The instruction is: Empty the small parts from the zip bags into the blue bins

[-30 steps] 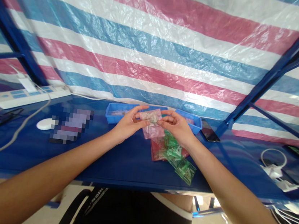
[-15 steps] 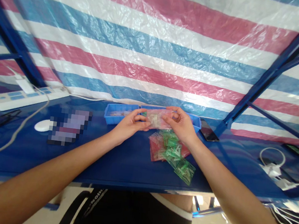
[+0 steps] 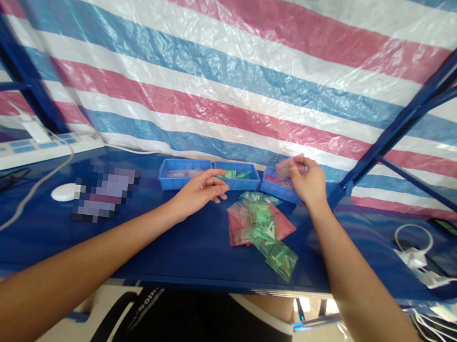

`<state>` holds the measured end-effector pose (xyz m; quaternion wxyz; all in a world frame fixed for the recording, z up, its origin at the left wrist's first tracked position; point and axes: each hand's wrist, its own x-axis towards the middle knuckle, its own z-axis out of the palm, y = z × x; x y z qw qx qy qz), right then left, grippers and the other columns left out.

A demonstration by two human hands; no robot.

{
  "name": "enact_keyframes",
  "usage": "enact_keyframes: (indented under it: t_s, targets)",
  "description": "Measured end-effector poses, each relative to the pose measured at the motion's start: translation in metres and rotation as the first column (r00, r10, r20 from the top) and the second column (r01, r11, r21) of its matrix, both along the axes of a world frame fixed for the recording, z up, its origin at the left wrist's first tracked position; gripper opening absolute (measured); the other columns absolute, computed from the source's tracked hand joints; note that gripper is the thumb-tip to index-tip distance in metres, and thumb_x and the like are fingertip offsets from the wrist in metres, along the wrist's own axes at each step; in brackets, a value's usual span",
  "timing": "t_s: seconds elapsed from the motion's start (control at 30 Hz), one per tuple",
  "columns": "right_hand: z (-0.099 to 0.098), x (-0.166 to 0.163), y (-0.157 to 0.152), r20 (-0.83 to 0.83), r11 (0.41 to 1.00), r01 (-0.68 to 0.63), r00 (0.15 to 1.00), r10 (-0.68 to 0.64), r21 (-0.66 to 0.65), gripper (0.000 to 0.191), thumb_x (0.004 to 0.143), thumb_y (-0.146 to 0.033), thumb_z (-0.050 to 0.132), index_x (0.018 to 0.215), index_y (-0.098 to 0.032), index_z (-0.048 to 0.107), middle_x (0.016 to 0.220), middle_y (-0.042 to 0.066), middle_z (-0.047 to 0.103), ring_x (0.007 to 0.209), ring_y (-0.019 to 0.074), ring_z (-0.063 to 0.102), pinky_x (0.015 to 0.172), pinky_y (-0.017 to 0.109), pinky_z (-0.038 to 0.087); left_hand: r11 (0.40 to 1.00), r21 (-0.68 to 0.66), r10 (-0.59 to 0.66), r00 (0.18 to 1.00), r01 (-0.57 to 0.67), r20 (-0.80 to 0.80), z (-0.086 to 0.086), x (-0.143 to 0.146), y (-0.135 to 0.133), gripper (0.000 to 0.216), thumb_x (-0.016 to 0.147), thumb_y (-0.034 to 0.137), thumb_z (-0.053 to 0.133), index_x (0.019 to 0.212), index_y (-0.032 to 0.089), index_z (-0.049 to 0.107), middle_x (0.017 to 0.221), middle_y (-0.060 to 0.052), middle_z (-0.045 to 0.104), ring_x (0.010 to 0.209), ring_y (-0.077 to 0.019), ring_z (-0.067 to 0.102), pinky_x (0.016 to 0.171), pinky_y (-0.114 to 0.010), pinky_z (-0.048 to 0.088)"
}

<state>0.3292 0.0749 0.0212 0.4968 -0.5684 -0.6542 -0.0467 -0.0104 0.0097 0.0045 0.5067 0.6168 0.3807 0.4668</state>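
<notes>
So the right hand (image 3: 309, 182) is pinching a pinkish bag (image 3: 289, 167), dangling it just above the right tray (image 3: 273, 187), I think, it's blurry. Meanwhile the left hand (image 3: 201, 190) is hovering empty, fingers loosely spread, well left of that tray, farther from the bag. In front of the tray the pile (image 3: 262, 228) is lying.

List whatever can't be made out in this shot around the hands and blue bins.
- Head view: pixelated patch beside the white mouse: masked, unidentifiable.
- Pieces inside the pink bag pinched by the right hand: too small, blurred.
- Right bin: contents partly hidden by that hand.
- Left bin: pale contents too small to name.
- Left hand: touching the table or hovering, unclear.
</notes>
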Motion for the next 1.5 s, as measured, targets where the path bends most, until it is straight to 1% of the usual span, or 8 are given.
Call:
enact_keyframes:
  t_s: [0.4,0.5,0.63,0.87,1.07,1.2,1.4,1.5]
  targets:
    - [-0.004,-0.009,-0.003,-0.052,0.933,-0.124,0.992,0.113,-0.337,0.049,0.097,-0.062,0.064,0.105,-0.017,0.081,0.097,0.015,0.083,0.094,0.0348,0.077,0.089,0.046,0.059,1.000,0.018,-0.007,1.000,0.007,-0.023,0.000,0.001,-0.001,0.060,0.084,0.044,0.086,0.135,0.019,0.063,0.106,-0.007,0.076,0.085,-0.0196,0.075,0.067,-0.028,0.055]
    - [-0.002,-0.008,-0.006,-0.028,0.940,-0.119,0.993,0.116,-0.319,0.052,0.099,-0.066,0.062,0.109,-0.018,0.080,0.093,0.015,0.082,0.094,0.0343,0.077,0.088,0.045,0.058,1.000,0.022,-0.008,1.000,0.009,-0.027,-0.001,0.000,-0.001,0.059,0.084,0.045,0.086,0.133,0.019,0.065,0.106,-0.007,0.077,0.084,-0.0195,0.075,0.067,-0.028,0.055]
    - [0.001,-0.002,-0.012,0.139,0.972,0.056,0.990,-0.025,-0.227,0.061,0.102,-0.069,0.053,0.121,-0.016,0.077,0.100,0.020,0.080,0.105,0.0376,0.074,0.097,0.048,0.054,1.000,0.016,-0.007,0.999,0.007,-0.035,-0.001,0.000,0.000,0.058,0.084,0.047,0.085,0.132,0.019,0.065,0.105,-0.007,0.077,0.084,-0.0197,0.075,0.067,-0.028,0.054]
    - [0.005,0.003,-0.013,0.265,0.978,0.182,0.953,-0.149,-0.102,0.066,0.108,-0.065,0.039,0.103,-0.013,0.079,0.099,0.023,0.075,0.104,0.0376,0.070,0.099,0.049,0.050,0.990,0.133,-0.017,0.983,0.042,-0.183,-0.004,-0.002,-0.001,0.047,0.090,0.051,0.079,0.125,0.020,0.072,0.108,-0.009,0.077,0.093,-0.0229,0.074,0.075,-0.032,0.056]
    - [0.014,-0.019,-0.026,0.301,0.976,-0.141,0.935,0.186,-0.165,0.051,0.108,-0.058,0.046,0.100,-0.020,0.079,0.087,0.011,0.076,0.083,0.0283,0.069,0.083,0.039,0.051,0.850,0.436,-0.055,0.875,0.294,-0.481,0.008,0.002,-0.017,0.026,0.098,0.043,0.072,0.116,0.027,0.082,0.128,-0.010,0.075,0.115,-0.0275,0.072,0.102,-0.040,0.056]
    - [0.013,-0.037,-0.040,0.216,0.825,-0.457,0.815,0.538,-0.331,0.038,0.103,-0.057,0.061,0.102,-0.024,0.081,0.087,0.004,0.080,0.073,0.0224,0.069,0.072,0.034,0.051,0.798,0.460,-0.080,0.826,0.389,-0.558,0.008,0.004,-0.019,0.026,0.099,0.038,0.070,0.120,0.028,0.082,0.137,-0.011,0.073,0.127,-0.0291,0.069,0.116,-0.045,0.050]
    - [-0.003,-0.054,-0.039,0.220,0.722,-0.556,0.709,0.671,-0.411,0.030,0.088,-0.053,0.081,0.103,-0.026,0.083,0.099,0.005,0.084,0.085,0.0263,0.076,0.079,0.037,0.056,0.852,0.445,0.019,0.833,0.276,-0.553,0.004,0.000,-0.015,0.027,0.099,0.041,0.067,0.119,0.027,0.081,0.126,-0.010,0.074,0.101,-0.0242,0.072,0.073,-0.030,0.058]
    - [-0.006,-0.058,-0.038,0.232,0.705,-0.582,0.681,0.695,-0.404,0.017,0.091,-0.039,0.078,0.101,-0.027,0.083,0.101,0.005,0.084,0.087,0.0261,0.077,0.083,0.038,0.056,0.873,0.434,0.053,0.842,0.222,-0.536,0.004,0.000,-0.015,0.030,0.099,0.042,0.067,0.122,0.026,0.078,0.122,-0.010,0.075,0.096,-0.0229,0.072,0.077,-0.031,0.058]
